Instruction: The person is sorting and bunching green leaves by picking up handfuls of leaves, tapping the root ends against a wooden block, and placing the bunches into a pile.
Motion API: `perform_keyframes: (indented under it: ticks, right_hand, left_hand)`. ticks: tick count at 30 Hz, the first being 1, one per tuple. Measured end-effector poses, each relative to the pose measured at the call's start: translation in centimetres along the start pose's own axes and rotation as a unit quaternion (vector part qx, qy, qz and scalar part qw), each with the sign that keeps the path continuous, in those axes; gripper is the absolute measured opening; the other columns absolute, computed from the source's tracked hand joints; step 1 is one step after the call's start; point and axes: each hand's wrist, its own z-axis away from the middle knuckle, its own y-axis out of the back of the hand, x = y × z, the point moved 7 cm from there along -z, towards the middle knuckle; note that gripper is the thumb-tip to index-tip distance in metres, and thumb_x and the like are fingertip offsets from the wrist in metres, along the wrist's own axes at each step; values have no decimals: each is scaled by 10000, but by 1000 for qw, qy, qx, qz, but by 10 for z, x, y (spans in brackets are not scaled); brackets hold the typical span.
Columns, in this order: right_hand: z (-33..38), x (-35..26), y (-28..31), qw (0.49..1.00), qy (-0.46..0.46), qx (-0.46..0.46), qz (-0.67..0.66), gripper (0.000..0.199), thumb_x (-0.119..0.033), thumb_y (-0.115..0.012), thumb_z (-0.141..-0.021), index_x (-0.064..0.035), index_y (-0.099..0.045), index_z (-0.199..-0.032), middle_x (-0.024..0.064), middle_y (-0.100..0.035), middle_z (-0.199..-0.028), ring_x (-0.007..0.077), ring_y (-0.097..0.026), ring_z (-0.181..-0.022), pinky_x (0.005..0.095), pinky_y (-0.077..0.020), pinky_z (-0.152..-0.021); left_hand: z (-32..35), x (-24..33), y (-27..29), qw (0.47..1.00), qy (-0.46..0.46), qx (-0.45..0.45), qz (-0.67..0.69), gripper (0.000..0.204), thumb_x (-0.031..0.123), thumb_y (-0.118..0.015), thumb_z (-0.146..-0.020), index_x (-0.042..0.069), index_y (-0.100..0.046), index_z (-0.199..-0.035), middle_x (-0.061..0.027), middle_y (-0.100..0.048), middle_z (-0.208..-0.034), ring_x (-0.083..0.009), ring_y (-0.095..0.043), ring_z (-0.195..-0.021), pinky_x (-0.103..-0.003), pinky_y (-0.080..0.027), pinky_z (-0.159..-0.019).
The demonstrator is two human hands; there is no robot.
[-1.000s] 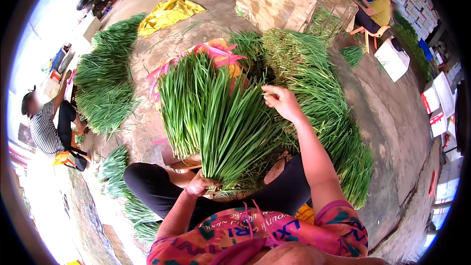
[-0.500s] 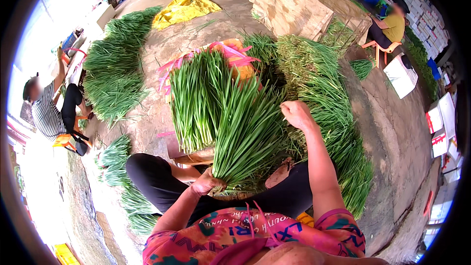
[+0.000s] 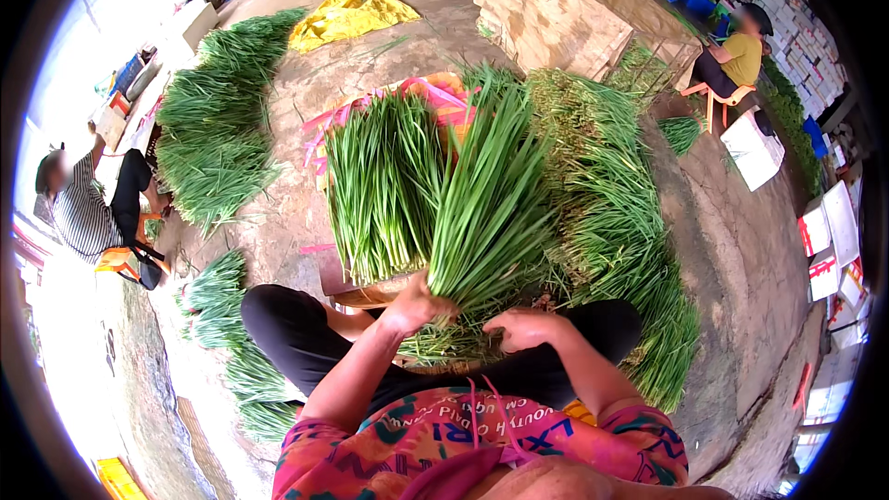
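My left hand (image 3: 414, 304) is closed around the pale stalk ends of a fanned bunch of chives (image 3: 495, 194), its long green leaves pointing away from me. Just right of those ends, my right hand (image 3: 530, 327) hovers above my lap with fingers curled together; whether anything small is between them is hidden. Another stack of chives (image 3: 384, 185) lies beyond my left hand, on a pink and orange cloth (image 3: 435, 88). Loose trimmings (image 3: 454, 343) lie under both hands, between my crossed legs.
A long heap of chives (image 3: 630, 213) runs along my right, with more piles on the left (image 3: 218, 120) and beside my left knee (image 3: 264, 384). Farther off are a yellow sheet (image 3: 352, 14) and wooden boards (image 3: 551, 18). Two seated people (image 3: 88, 204) (image 3: 741, 60) are at either side.
My right hand has come down and inward from beside the leaves to near the stalk ends. My left hand has lifted the bunch slightly away from me and to the right.
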Motion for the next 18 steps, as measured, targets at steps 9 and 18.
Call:
perform_keyframes:
  ticks: [9,18]
  right_hand:
    - [18,1,71,576,344,286,-684,886,-484,-696,-646,-74,-256,-1297,75,-387,-1266,201,-383,-1168,393,-328,-968]
    - [24,28,32,468,372,303,-742,889,-632,-541,-677,-46,-286,-1296,183,-388,-1263,340,-389,-1160,455,-324,-974]
  left_hand:
    - [-75,66,-65,848,-67,87,-519,868,143,-616,-616,59,-163,-1351,-290,-544,-954,-398,-563,-841,-405,-468,-743]
    - [-45,5,-102,757,12,55,-650,815,133,-574,-657,-3,-142,-1334,-280,-533,-888,-358,-597,-720,-381,-513,-604]
